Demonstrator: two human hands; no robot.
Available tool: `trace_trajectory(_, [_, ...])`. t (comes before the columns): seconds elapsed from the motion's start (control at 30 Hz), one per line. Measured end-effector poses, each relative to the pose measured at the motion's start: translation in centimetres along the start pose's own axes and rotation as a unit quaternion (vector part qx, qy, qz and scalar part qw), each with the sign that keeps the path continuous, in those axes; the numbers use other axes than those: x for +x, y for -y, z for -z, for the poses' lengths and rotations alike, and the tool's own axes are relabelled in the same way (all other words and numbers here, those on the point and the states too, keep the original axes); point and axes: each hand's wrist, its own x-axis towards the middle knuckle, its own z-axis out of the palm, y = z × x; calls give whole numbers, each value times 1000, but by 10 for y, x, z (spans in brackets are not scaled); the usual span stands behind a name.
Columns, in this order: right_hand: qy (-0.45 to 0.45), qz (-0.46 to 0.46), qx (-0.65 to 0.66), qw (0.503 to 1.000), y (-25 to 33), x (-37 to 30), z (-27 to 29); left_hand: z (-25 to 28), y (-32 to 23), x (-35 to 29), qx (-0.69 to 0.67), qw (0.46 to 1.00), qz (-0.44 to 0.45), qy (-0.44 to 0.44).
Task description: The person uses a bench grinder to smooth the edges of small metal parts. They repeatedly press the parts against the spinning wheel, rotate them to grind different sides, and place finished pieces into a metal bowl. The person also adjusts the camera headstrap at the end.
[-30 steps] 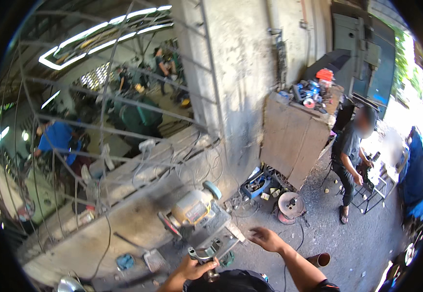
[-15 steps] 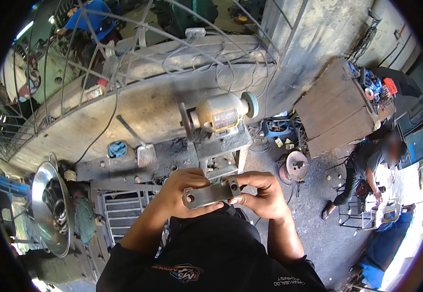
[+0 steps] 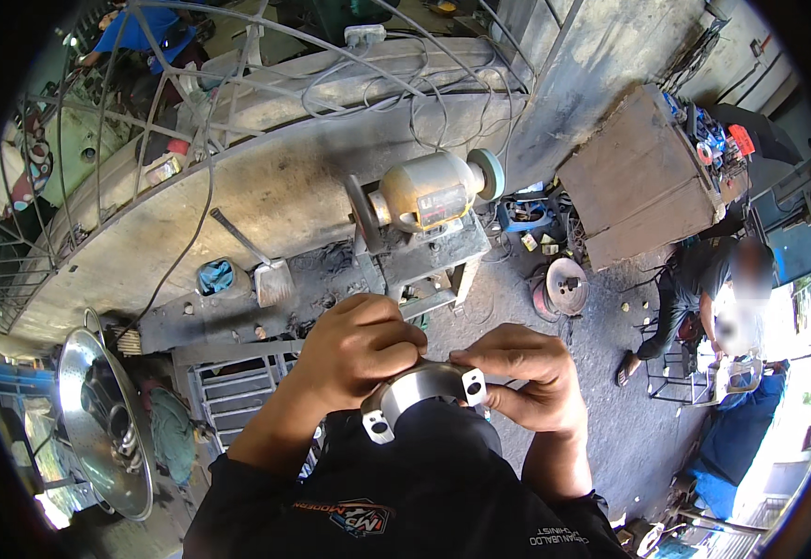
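A half-round steel bearing cap (image 3: 417, 386) is held up in front of my chest, its hollow inner curve facing me. Each of its flat end faces has a dark bolt hole. My left hand (image 3: 361, 352) is closed on the cap's left part, fingers curled over the back. On the other side, my right hand (image 3: 534, 380) pinches the right end between thumb and fingers. Beyond the hands, a bench grinder (image 3: 429, 194) stands on a metal stand, with a wheel on each side.
At left is a metal bowl (image 3: 77, 424) of metal parts beside a green cloth (image 3: 171, 433). A slatted metal frame (image 3: 238, 396) lies below. A dustpan (image 3: 273, 281) rests near the wall. At right are a brown cabinet (image 3: 639, 182), a round reel (image 3: 566, 286) and a seated person (image 3: 690, 293).
The cap has tilted, so its inner curve and end faces now show instead of its flat side. My left hand has moved up over its back; the right has shifted slightly right.
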Motion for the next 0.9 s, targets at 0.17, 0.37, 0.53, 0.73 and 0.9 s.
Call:
trace_trajectory(0.17, [-19, 7, -15, 1000, 2, 28, -26, 32, 23, -7, 13, 1000, -11, -14])
trace_trajectory(0.37, [-22, -10, 28, 999, -23, 68, -76, 54, 55, -55, 2, 995, 64, -83])
trace_trajectory(0.53, [-62, -84, 22, 994, -50, 91, -116, 60, 81, -100, -114, 967, 205, -96])
trace_trajectory(0.73, [-104, -337, 245, 903, -97, 100, -148, 42, 85, -123, -305, 871, 385, 7])
trace_trajectory(0.9, [-95, -484, 307, 814, -142, 97, -160, 21, 99, -133, -514, 648, 562, -7])
